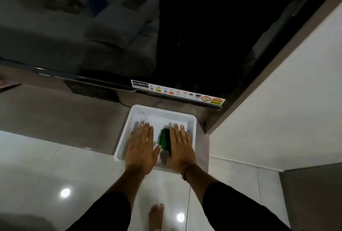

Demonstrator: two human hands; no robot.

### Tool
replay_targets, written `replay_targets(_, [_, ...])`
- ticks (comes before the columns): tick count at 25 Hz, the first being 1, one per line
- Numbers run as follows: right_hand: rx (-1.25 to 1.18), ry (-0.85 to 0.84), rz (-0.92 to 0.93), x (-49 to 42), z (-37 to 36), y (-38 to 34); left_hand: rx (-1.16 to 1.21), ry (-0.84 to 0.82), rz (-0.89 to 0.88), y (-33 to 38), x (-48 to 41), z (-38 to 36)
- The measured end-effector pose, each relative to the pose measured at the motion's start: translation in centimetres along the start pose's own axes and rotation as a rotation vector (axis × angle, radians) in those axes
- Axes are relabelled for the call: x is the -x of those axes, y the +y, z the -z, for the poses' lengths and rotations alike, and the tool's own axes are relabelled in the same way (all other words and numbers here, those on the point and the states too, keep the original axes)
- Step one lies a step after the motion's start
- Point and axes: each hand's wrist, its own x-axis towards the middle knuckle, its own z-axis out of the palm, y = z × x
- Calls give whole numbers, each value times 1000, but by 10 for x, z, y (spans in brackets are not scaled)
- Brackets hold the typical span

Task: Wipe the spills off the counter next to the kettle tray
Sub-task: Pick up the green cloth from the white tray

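A white rectangular tray (pixel 192 119) stands on the brown counter (pixel 55 116) at its right end, just below a television. Both my hands hover flat over the tray, palms down and fingers stretched out. My left hand (pixel 141 147) covers the tray's left half and holds nothing. My right hand (pixel 182 147) covers the right half. A green object (pixel 164 139), blurred, lies in the tray between my hands, partly under my right hand's thumb side. That thumb is hidden. I see no kettle, no cloth and no spill in this view.
A large dark television (pixel 166 27) hangs right above the counter, its lower edge carrying a sticker strip (pixel 177 93). A white wall (pixel 277 101) closes the right side. Glossy white floor tiles (pixel 37 175) and my bare foot (pixel 156 216) are below.
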Motion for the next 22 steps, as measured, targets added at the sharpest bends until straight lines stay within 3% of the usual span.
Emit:
replay_targets(10, [111,-37,-27,-30,-34,-1,32,3,-48,-19,-40,-13])
replay_targets(16, [11,165,67,-6,11,-4,-33,45,-61,-12,-9,17])
replay_targets(22, [9,269,-105,92,76,75,46,56,-245,100,34,63])
